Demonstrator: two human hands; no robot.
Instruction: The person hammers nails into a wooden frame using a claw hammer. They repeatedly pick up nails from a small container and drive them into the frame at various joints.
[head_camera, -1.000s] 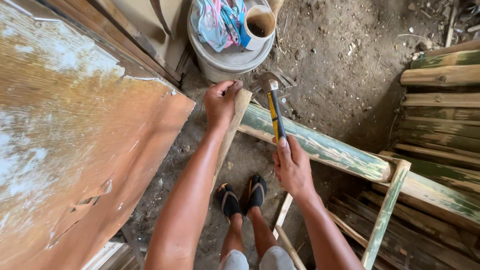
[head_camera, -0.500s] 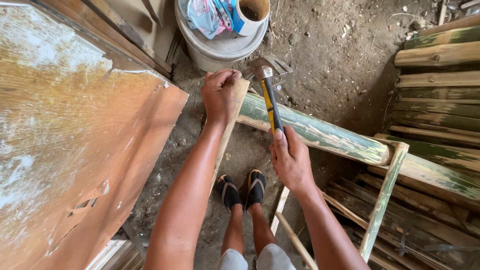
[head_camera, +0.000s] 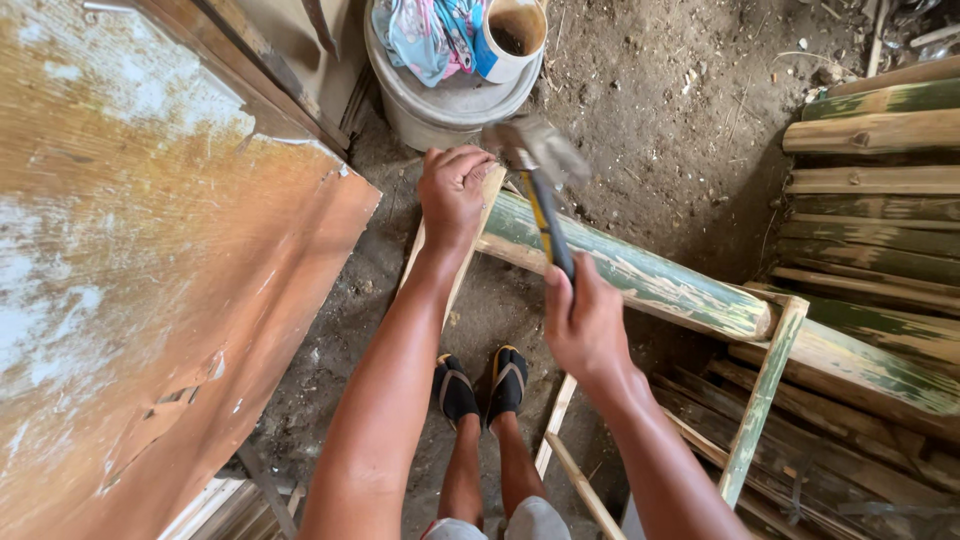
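Here the right hand (head_camera: 585, 325) is closed round the yellow-and-black handle of a steel claw hammer (head_camera: 540, 185), its blurred head raised just beside the left hand (head_camera: 455, 190). That left hand is curled tight over the top end of a pale flat wooden slat (head_camera: 470, 262) where it meets the thick green bamboo pole (head_camera: 640, 272). I judge the blow needs a square face and fingers kept below the strike point; whether a nail is there I cannot tell.

Grey bucket (head_camera: 450, 105), rusty orange board (head_camera: 150, 300)
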